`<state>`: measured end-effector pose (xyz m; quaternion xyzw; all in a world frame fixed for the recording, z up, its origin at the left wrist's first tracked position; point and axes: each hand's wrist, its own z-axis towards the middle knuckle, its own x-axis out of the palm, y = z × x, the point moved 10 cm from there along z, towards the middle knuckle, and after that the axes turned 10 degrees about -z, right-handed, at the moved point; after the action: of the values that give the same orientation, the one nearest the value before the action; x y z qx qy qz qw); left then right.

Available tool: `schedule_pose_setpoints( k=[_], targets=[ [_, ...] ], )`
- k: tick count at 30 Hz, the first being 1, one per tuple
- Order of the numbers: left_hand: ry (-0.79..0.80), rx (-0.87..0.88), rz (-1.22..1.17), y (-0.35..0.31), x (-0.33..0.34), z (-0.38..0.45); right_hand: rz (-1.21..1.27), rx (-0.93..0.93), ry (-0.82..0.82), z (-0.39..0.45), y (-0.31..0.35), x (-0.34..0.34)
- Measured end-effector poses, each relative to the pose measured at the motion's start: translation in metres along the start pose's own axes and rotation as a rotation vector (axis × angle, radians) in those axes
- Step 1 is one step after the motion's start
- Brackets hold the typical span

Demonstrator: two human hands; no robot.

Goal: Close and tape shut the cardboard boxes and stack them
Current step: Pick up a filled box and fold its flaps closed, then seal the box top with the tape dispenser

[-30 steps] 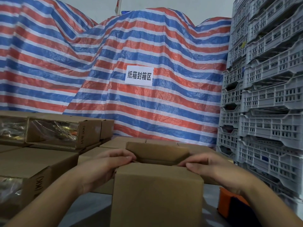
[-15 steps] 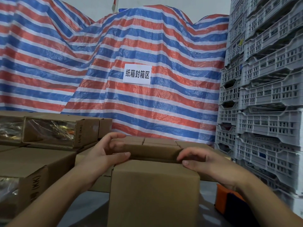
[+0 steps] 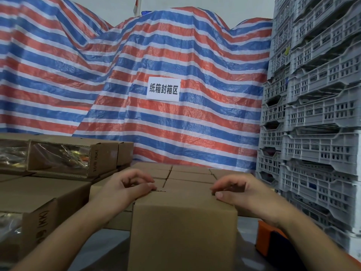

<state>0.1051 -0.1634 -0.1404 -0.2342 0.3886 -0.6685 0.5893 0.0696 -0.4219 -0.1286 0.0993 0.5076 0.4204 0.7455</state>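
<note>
Resting on the top of the box (image 3: 183, 231), both hands sit at its upper corners with their flaps folded down under them. The left hand (image 3: 127, 187) lies at the box's left top corner, its fingers (image 3: 144, 178) curled downward with the tips on the cardboard and the thumb lying along the front top edge; whether this grip actually pinches a flap or only presses on it cannot be told. The right hand (image 3: 234, 190) mirrors it at the right top corner, fingers bent and bunched loosely, thumb tip pressed on the front edge, nothing visibly enclosed in the grip. The box stands upright in the middle foreground on the grey table (image 3: 101, 249), its plain front face toward the camera and its top closed; no tape shows on it. Just behind it lies a row of closed boxes (image 3: 191, 173), lower and flat-topped. To the left, larger cartons (image 3: 35, 194) are piled, one marked "(KK)", and a carton with a clear film window (image 3: 60, 157) rests on top of them. At the lower right, just beside the right forearm, an orange and dark tape dispenser (image 3: 273, 241) sits on the table. A red, white and blue striped tarp (image 3: 175, 55) hangs behind everything, bearing a white sign (image 3: 163, 89). Grey plastic crates (image 3: 316, 114) are stacked high along the right side.
</note>
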Motion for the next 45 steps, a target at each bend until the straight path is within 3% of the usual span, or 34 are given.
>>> schedule_pose_setpoints(
  k=[6, 11, 15, 17, 23, 28, 33, 38, 42, 45],
  targets=[
    [0.048, -0.136, 0.094, 0.003, 0.006, 0.003, -0.008, 0.0, -0.018, 0.002, -0.001, 0.001],
    [0.123, -0.062, 0.543, -0.043, 0.042, 0.001, 0.009, 0.01, -0.019, 0.002, -0.003, 0.002],
    [0.447, -0.068, 0.973, -0.035, 0.104, -0.016, 0.035, 0.004, -0.009, -0.001, 0.002, 0.003],
    [0.507, -0.069, 1.101, -0.029, 0.113, -0.021, 0.047, 0.013, 0.001, -0.002, 0.003, 0.004],
    [0.486, -0.029, 1.116, -0.028, 0.11, -0.025, -0.032, 0.061, -0.021, -0.004, 0.009, 0.0],
    [0.463, -0.023, 1.102, -0.027, 0.108, -0.027, -0.427, 0.08, -0.371, -0.022, 0.013, -0.05],
    [0.43, -0.003, 1.088, -0.033, 0.108, -0.034, -0.998, 0.487, -0.232, -0.076, -0.04, -0.06],
    [0.41, 0.025, 1.071, -0.044, 0.107, -0.048, -1.012, 0.702, -0.185, -0.126, -0.067, -0.067],
    [0.392, 0.044, 1.094, -0.053, 0.105, -0.058, -1.181, 0.722, -0.177, -0.14, -0.061, -0.061],
    [0.382, 0.073, 1.088, -0.058, 0.108, -0.064, -1.169, 0.734, -0.18, -0.146, -0.066, -0.052]
  ],
)
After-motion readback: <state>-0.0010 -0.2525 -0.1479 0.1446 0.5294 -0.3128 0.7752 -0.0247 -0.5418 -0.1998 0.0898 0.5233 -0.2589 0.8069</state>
